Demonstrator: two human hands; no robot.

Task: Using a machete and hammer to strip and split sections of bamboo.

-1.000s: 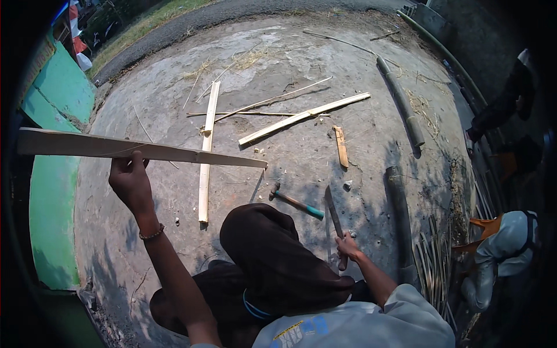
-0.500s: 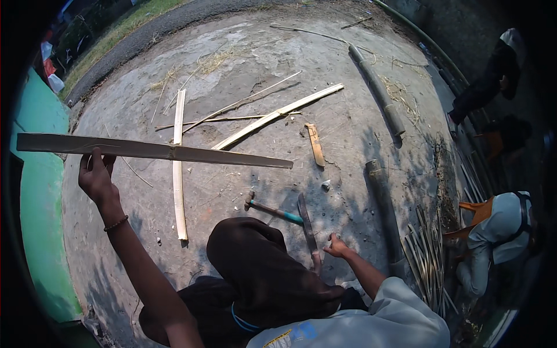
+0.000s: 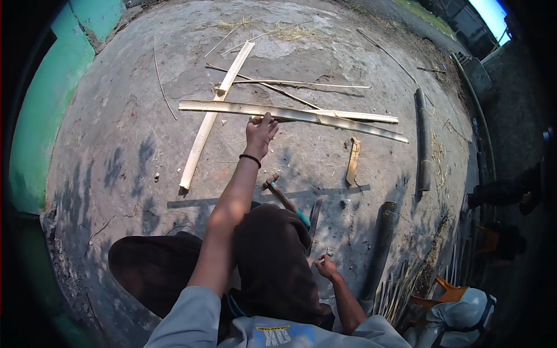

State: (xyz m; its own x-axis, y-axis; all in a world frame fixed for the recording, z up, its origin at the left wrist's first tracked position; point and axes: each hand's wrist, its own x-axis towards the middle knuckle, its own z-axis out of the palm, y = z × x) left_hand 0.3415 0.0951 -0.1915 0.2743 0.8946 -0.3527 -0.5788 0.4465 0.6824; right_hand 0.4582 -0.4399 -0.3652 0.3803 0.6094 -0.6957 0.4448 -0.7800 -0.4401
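Note:
My left hand (image 3: 262, 137) reaches forward with its fingertips on the lower edge of a long split bamboo strip (image 3: 348, 124). The strip is held level above the ground, its shadow falling on the concrete nearer to me. Low by my right knee, my right hand (image 3: 326, 267) has curled fingers; whatever they may hold is hidden. Close to that hand lies a machete (image 3: 315, 218), its handle end hidden behind my leg. A hammer (image 3: 285, 200) with a teal grip rests left of the blade, partly behind my knee.
Pale split bamboo pieces (image 3: 200, 145) and thin sticks lie ahead on the concrete (image 3: 127, 116). A curved tan piece (image 3: 353, 162) lies right of centre. Dark bamboo poles (image 3: 423, 151) and a bundle of strips (image 3: 390, 296) lie right. A person (image 3: 464, 316) is at lower right; a green wall (image 3: 43, 127) stands left.
My left hand has carried the bamboo strip from the far left to in front of me. The strip's pale inner face now shows. My view has turned left; my right hand stays low.

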